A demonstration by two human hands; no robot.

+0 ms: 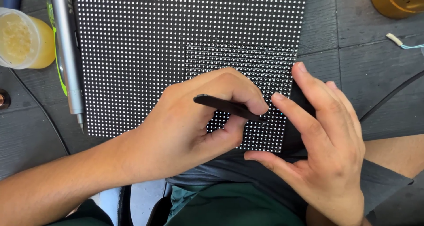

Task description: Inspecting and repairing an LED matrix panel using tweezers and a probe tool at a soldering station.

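Seen from the head camera: black panel (pixel 145 45) studded with rows of small white dots, lying flat on the dark grey plank counter (pixel 349 54), with its near edge overhanging the counter's near edge above the lap. Left hand (pixel 194 120) over the panel's near right part, fingers (pixel 251 103) pinched narrow around black tweezers (pixel 227 107), held like a pen, tips down among the dots close to the panel's near right corner. Right hand (pixel 322 142) just beside, fingers spread wide and holding nothing; index fingertip resting on the panel next to the tweezer tips, thumb hooked under the near edge, remaining fingers along the panel's right edge.

At the counter's left edge, a grey pen-shaped tool (pixel 66 49) with a green strip, lying along the panel's left side, tip toward the near edge. Farther left, a translucent tub of yellowish paste (pixel 22 38). At the far right corner, an amber round container (pixel 397 1), with a thin pale wire (pixel 399 41) and a black cable (pixel 388 96) nearby.
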